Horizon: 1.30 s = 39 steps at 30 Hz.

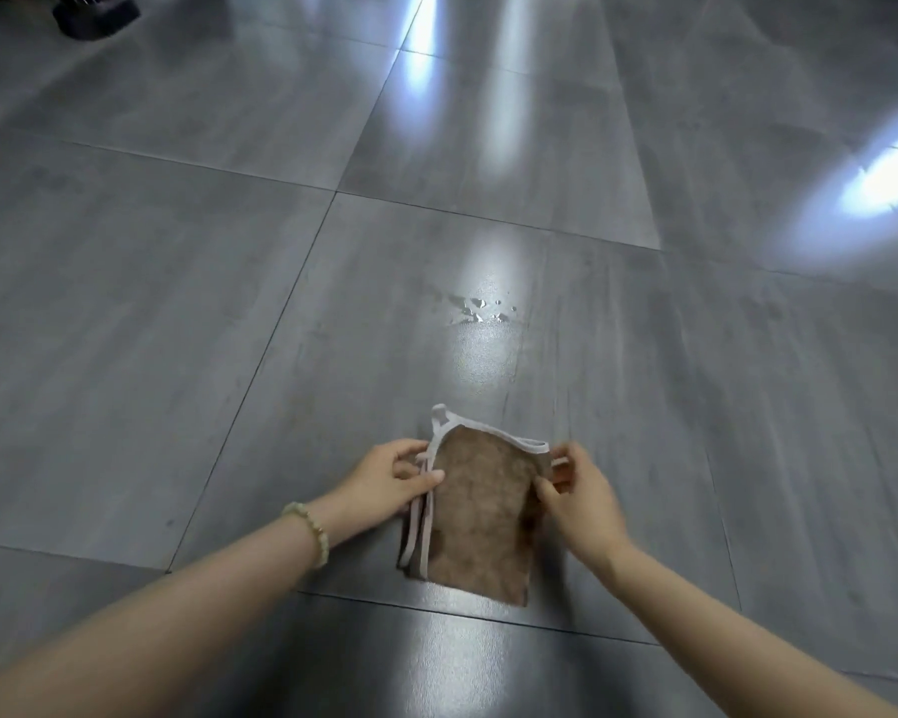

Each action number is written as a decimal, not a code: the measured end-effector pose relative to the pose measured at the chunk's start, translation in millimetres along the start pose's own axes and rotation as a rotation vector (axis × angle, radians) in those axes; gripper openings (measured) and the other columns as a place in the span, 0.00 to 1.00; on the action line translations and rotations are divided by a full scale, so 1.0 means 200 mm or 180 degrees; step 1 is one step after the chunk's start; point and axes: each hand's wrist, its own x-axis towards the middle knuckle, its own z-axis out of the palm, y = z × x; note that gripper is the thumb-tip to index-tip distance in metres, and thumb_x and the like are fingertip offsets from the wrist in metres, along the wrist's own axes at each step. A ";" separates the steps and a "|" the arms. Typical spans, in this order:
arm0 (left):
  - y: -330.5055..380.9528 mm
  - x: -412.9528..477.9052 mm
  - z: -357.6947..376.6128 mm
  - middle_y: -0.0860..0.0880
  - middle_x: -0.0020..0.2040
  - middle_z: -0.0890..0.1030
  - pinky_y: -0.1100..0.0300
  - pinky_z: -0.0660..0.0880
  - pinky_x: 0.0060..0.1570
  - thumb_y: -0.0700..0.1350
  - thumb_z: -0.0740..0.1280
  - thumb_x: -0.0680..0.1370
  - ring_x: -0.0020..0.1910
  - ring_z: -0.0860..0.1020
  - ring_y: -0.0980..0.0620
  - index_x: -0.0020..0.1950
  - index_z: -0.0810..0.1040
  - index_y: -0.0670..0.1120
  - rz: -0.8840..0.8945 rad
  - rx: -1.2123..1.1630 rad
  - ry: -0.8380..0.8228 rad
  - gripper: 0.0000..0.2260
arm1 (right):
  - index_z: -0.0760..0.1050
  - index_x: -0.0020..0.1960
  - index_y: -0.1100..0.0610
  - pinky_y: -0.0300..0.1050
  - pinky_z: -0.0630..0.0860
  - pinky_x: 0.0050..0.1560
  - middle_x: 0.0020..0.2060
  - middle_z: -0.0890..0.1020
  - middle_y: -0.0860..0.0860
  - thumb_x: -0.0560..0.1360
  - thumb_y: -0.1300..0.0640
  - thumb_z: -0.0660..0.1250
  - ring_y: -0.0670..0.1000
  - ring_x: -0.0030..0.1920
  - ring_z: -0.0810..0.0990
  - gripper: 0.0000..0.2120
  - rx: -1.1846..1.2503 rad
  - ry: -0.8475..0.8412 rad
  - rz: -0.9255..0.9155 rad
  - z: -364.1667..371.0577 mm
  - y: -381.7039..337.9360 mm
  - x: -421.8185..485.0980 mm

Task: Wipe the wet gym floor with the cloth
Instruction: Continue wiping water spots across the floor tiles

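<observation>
Here both hands, left hand (pixel 392 476) and right hand (pixel 574 487), pinch the folded brown cloth (pixel 480 515) above the wet floor (pixel 177 277), near water drops (pixel 480 308).

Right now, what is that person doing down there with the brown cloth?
A person is holding a folded brown cloth by its side edges, the left hand pinching one side and the right hand the other, down at the grey tiled floor. A small patch of water drops sits on the tile just beyond the cloth, not yet wiped.
</observation>
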 end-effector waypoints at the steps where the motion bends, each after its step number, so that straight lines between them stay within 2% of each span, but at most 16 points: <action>1: -0.02 0.04 0.01 0.53 0.39 0.77 0.58 0.75 0.41 0.42 0.72 0.72 0.31 0.75 0.62 0.64 0.71 0.43 -0.0040 0.0315 0.0139 0.22 | 0.72 0.52 0.52 0.47 0.70 0.54 0.50 0.78 0.52 0.72 0.61 0.67 0.55 0.53 0.76 0.11 -0.0491 0.0409 -0.0178 0.06 0.01 0.01; 2: -0.05 0.07 0.02 0.54 0.42 0.76 0.58 0.75 0.44 0.42 0.72 0.71 0.32 0.74 0.60 0.66 0.69 0.45 0.0012 0.0631 0.0265 0.25 | 0.70 0.59 0.52 0.48 0.66 0.62 0.58 0.74 0.54 0.72 0.55 0.68 0.56 0.62 0.70 0.17 -0.0912 0.0554 -0.0484 0.12 0.02 0.00; 4: -0.07 0.09 0.00 0.51 0.49 0.75 0.55 0.75 0.50 0.43 0.72 0.71 0.37 0.72 0.55 0.67 0.67 0.47 0.0228 0.0913 0.0591 0.26 | 0.62 0.71 0.43 0.54 0.49 0.73 0.74 0.58 0.51 0.72 0.38 0.62 0.58 0.75 0.52 0.30 -0.1617 0.0074 -0.1145 0.25 0.04 -0.02; 5: -0.07 0.08 -0.04 0.50 0.52 0.76 0.54 0.74 0.52 0.44 0.71 0.72 0.41 0.73 0.54 0.67 0.67 0.48 0.0333 0.0944 0.0724 0.25 | 0.57 0.73 0.37 0.57 0.42 0.74 0.76 0.51 0.48 0.70 0.32 0.58 0.59 0.76 0.45 0.32 -0.1949 -0.0154 -0.1377 0.32 0.08 -0.02; 6: -0.08 0.06 -0.08 0.50 0.54 0.76 0.55 0.74 0.53 0.45 0.69 0.73 0.45 0.74 0.54 0.67 0.67 0.49 0.0426 0.0988 0.0793 0.24 | 0.53 0.73 0.34 0.59 0.39 0.73 0.77 0.48 0.47 0.69 0.29 0.56 0.59 0.76 0.42 0.34 -0.2211 -0.0260 -0.1452 0.38 0.10 -0.01; 10: -0.13 -0.04 -0.36 0.52 0.59 0.74 0.59 0.69 0.58 0.45 0.66 0.76 0.58 0.73 0.53 0.68 0.67 0.49 0.0659 0.1629 0.1072 0.21 | 0.52 0.75 0.37 0.63 0.43 0.71 0.76 0.55 0.51 0.70 0.29 0.54 0.61 0.76 0.47 0.35 -0.2334 -0.0107 -0.1391 0.59 0.10 0.02; 13: -0.23 -0.11 -0.59 0.51 0.64 0.72 0.56 0.67 0.63 0.47 0.63 0.77 0.62 0.70 0.51 0.69 0.66 0.48 0.0522 0.2085 0.1442 0.20 | 0.53 0.75 0.38 0.62 0.37 0.71 0.76 0.54 0.49 0.73 0.32 0.49 0.59 0.76 0.46 0.32 -0.2187 0.0046 -0.1483 0.78 -0.13 0.24; 16: -0.35 -0.17 -0.78 0.49 0.64 0.72 0.52 0.68 0.62 0.51 0.59 0.78 0.61 0.70 0.49 0.68 0.67 0.47 0.0334 0.2465 0.1605 0.19 | 0.53 0.75 0.39 0.60 0.32 0.69 0.77 0.54 0.47 0.74 0.36 0.41 0.57 0.76 0.45 0.29 -0.2097 0.0008 -0.1365 1.03 -0.39 0.47; 18: -0.41 -0.21 -0.87 0.48 0.64 0.72 0.52 0.67 0.63 0.53 0.56 0.78 0.62 0.70 0.49 0.68 0.67 0.47 0.0198 0.2626 0.1655 0.20 | 0.58 0.74 0.42 0.61 0.37 0.70 0.76 0.58 0.47 0.77 0.41 0.44 0.57 0.76 0.52 0.26 -0.2142 -0.0045 -0.1659 1.19 -0.47 0.38; 20: -0.46 -0.26 -0.92 0.48 0.65 0.72 0.52 0.66 0.64 0.57 0.51 0.77 0.64 0.69 0.49 0.68 0.68 0.46 0.0119 0.2608 0.1706 0.24 | 0.62 0.73 0.44 0.61 0.47 0.69 0.73 0.64 0.47 0.78 0.44 0.52 0.56 0.74 0.59 0.24 -0.2150 -0.0370 -0.2307 1.30 -0.44 0.08; 23: -0.51 -0.28 -0.92 0.47 0.67 0.70 0.50 0.65 0.66 0.60 0.46 0.77 0.67 0.67 0.48 0.69 0.66 0.45 0.0107 0.2401 0.1819 0.28 | 0.64 0.72 0.44 0.60 0.53 0.69 0.73 0.65 0.44 0.78 0.45 0.55 0.52 0.73 0.61 0.23 -0.2158 -0.0706 -0.2722 1.30 -0.40 -0.08; 26: -0.51 -0.19 -0.90 0.48 0.68 0.70 0.51 0.61 0.67 0.59 0.45 0.79 0.68 0.65 0.48 0.70 0.66 0.45 0.0398 0.2335 0.1896 0.27 | 0.62 0.73 0.44 0.60 0.47 0.71 0.73 0.64 0.45 0.78 0.45 0.51 0.53 0.74 0.60 0.23 -0.2220 -0.0219 -0.2372 1.35 -0.53 0.30; 30: -0.44 -0.02 -0.90 0.48 0.70 0.68 0.57 0.52 0.70 0.57 0.46 0.80 0.70 0.60 0.52 0.71 0.64 0.46 0.0607 0.2313 0.1954 0.25 | 0.51 0.76 0.43 0.57 0.34 0.71 0.76 0.54 0.44 0.78 0.43 0.41 0.50 0.77 0.47 0.26 -0.2395 0.0069 -0.1710 1.38 -0.73 0.78; 32: -0.44 0.02 -0.91 0.48 0.70 0.68 0.59 0.49 0.71 0.56 0.44 0.80 0.71 0.60 0.53 0.71 0.63 0.46 0.0631 0.2385 0.1895 0.25 | 0.53 0.76 0.44 0.58 0.37 0.72 0.76 0.56 0.45 0.79 0.43 0.45 0.50 0.76 0.49 0.25 -0.2231 0.0244 -0.1633 1.38 -0.71 0.71; 36: -0.49 0.04 -0.90 0.49 0.71 0.67 0.60 0.48 0.71 0.56 0.43 0.80 0.71 0.58 0.54 0.72 0.62 0.47 0.0591 0.2378 0.1771 0.25 | 0.59 0.75 0.44 0.60 0.48 0.72 0.75 0.60 0.45 0.77 0.42 0.53 0.50 0.76 0.53 0.26 -0.2195 0.0028 -0.2157 1.26 -0.48 0.25; 39: -0.51 0.08 -0.88 0.47 0.70 0.69 0.61 0.47 0.71 0.54 0.47 0.80 0.70 0.59 0.52 0.71 0.64 0.46 0.0559 0.2432 0.1787 0.23 | 0.55 0.75 0.41 0.59 0.43 0.73 0.75 0.58 0.44 0.76 0.36 0.51 0.50 0.76 0.51 0.29 -0.2328 -0.0094 -0.2079 1.18 -0.50 0.44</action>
